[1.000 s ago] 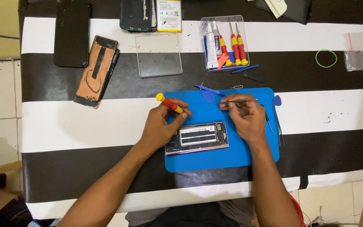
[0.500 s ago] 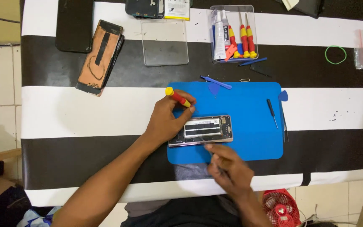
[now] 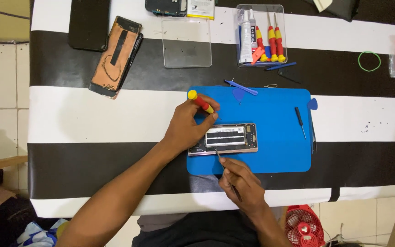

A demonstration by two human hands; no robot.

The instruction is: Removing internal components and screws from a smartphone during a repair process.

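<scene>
Seen from above, the person's right hand (image 3: 243, 187), nearest the viewer, pinches thin tweezers (image 3: 219, 155) with the tip at the near edge of an opened phone (image 3: 225, 138) lying flat on a blue mat (image 3: 275, 137), a judged steadying grip. The left hand (image 3: 186, 128) presses on the phone's left end, seemingly to keep it from sliding, with a red-and-yellow screwdriver (image 3: 200, 102) tucked in its fingers. Beyond the phone on the striped desk (image 3: 92, 119) lie one dark screwdriver (image 3: 300, 120), a clear tray (image 3: 260, 34) of three tools and one glue tube, one clear lid (image 3: 187, 42) and a copper-backed phone panel (image 3: 115, 57).
</scene>
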